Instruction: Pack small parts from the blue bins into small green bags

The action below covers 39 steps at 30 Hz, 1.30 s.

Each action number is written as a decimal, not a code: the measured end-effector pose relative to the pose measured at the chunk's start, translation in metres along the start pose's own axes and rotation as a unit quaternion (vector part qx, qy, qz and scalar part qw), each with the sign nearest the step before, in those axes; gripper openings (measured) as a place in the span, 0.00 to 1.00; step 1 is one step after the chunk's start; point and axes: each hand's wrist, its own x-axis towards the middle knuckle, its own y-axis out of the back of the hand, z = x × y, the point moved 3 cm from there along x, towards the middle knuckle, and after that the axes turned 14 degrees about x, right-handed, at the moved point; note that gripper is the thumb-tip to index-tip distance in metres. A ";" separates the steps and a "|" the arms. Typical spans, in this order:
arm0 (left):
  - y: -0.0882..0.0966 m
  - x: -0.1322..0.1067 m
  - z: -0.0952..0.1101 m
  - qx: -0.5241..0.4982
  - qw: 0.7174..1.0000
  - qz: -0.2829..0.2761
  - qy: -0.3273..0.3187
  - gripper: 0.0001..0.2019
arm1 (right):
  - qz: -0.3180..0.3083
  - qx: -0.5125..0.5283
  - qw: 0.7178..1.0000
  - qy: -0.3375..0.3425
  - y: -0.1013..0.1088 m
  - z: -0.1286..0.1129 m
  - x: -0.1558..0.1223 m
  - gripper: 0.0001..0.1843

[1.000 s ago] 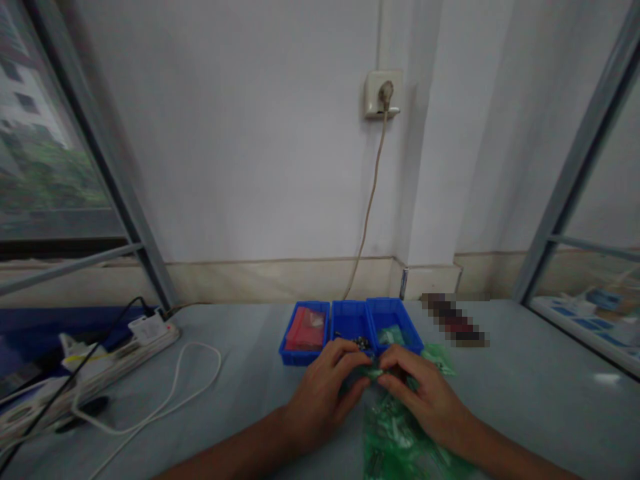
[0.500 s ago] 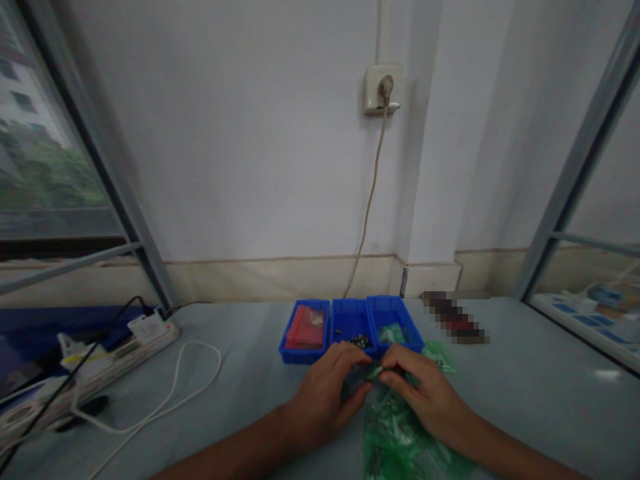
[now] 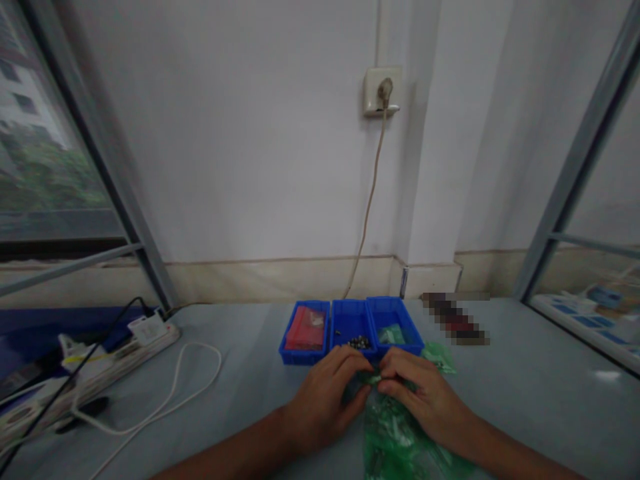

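My left hand (image 3: 325,397) and my right hand (image 3: 427,397) meet in front of the blue bins. Both are closed, thumbs and fingers pinching a small green plastic bag (image 3: 374,379) between them. Much of this bag is hidden by the fingers, and its contents cannot be made out. Beneath my right hand lies a larger green plastic bag (image 3: 393,443) on the table, with small items showing dimly through it. Just beyond the right hand, a small green packet (image 3: 440,358) rests beside the right bin.
Three blue bins stand in a row: the left bin (image 3: 300,359) holds red bags (image 3: 301,331), the middle bin (image 3: 350,317) small shiny parts (image 3: 359,343), the right bin (image 3: 386,313) green packets (image 3: 393,335). A power strip (image 3: 100,370) and white cable (image 3: 175,387) lie left. A blurred-out object (image 3: 455,320) lies right.
My right fingers have shifted slightly at the pinched edge of the small green bag, and the hands sit a little lower in view. The bins stay as they were.
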 end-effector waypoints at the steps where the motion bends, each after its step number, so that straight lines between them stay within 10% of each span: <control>1: 0.000 0.000 0.000 0.001 1.000 -0.002 -0.002 0.15 | 0.001 0.000 1.000 -0.004 0.000 0.000 0.000 0.20; 39: -0.002 0.001 -0.001 0.016 1.000 -0.020 0.007 0.08 | 0.005 -0.002 0.999 -0.044 -0.002 0.002 0.000 0.20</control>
